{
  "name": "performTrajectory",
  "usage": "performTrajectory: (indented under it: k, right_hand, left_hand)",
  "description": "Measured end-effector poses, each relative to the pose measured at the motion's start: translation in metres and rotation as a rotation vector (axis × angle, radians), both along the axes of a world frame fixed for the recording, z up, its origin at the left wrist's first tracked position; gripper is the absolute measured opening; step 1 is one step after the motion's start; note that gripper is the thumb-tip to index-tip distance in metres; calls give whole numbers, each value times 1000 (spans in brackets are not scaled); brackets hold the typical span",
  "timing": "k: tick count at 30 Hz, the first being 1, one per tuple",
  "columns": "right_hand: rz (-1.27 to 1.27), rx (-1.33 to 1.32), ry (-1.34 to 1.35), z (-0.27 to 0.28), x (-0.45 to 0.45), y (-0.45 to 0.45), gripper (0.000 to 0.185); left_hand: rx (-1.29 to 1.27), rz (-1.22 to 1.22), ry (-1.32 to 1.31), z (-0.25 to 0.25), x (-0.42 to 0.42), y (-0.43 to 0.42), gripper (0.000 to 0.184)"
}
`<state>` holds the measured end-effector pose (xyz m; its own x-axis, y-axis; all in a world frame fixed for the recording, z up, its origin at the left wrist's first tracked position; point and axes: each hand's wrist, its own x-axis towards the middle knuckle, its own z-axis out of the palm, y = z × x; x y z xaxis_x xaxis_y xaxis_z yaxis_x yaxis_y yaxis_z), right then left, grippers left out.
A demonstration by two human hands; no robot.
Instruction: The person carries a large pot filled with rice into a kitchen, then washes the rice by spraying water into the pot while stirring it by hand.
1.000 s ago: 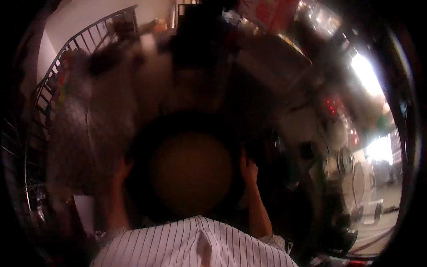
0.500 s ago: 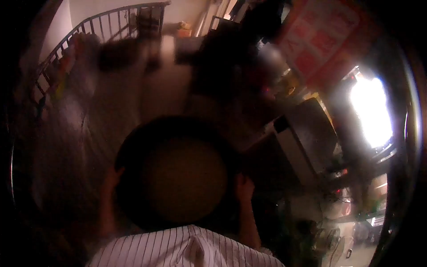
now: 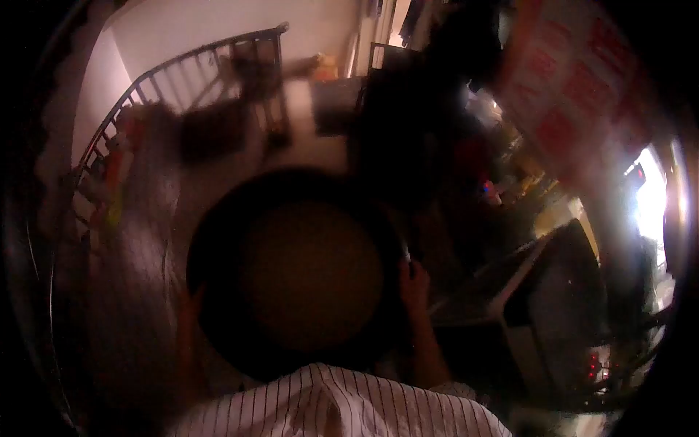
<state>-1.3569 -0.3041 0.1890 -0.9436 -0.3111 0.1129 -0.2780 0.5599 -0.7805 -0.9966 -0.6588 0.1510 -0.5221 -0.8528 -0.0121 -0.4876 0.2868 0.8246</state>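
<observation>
A large, dark, round basin (image 3: 313, 277) fills the lower middle of the head view, just in front of my striped shirt. Its inner face is a dull yellow-brown, and the dim light hides whether anything lies in it. My left hand (image 3: 191, 302) is closed on the basin's left side, with the fingers mostly lost in shadow. On the opposite side, my right hand (image 3: 414, 282) grips the rim with its fingers curled.
A dark railing (image 3: 207, 51) curves along the far left. Crumpled sheeting (image 3: 142, 211) lies left of the basin. To the right stand a dark box-like unit (image 3: 561, 284) and a panel with red markings (image 3: 568, 87). Bright light (image 3: 650, 197) glares at the right edge.
The view has turned, so the railing sits lower and the bright light and box-like unit lie farther right. Both hands still hold the basin.
</observation>
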Motion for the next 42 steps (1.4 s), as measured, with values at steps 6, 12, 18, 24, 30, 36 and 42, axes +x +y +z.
performTrajectory:
  k: [6, 12, 18, 24, 30, 36, 42]
  right_hand:
    - [-112, 108, 17, -38, -75, -151, 41]
    - [-161, 100, -165, -39, -147, -249, 43]
    - [-287, 76, 147, -16, -208, -304, 43]
    - [-491, -65, 151, -17, -295, -370, 38]
    - [-463, -48, -21, 42, -426, -451, 35]
    - [-470, -93, 194, 65, -584, -512, 36]
    - [-543, -78, 248, 83, -710, -613, 35]
  left_hand:
    - [-45, 20, -161, -1, -90, -150, 58]
    - [-42, -59, -195, -18, -207, -294, 56]
    - [-51, -228, -89, -7, -334, -408, 55]
    - [-198, -209, -371, 58, -505, -477, 48]
    - [-407, -326, -73, 41, -629, -543, 40]
    - [-132, -142, -65, 84, -785, -607, 41]
    - [-241, -330, 21, 70, -964, -724, 46]
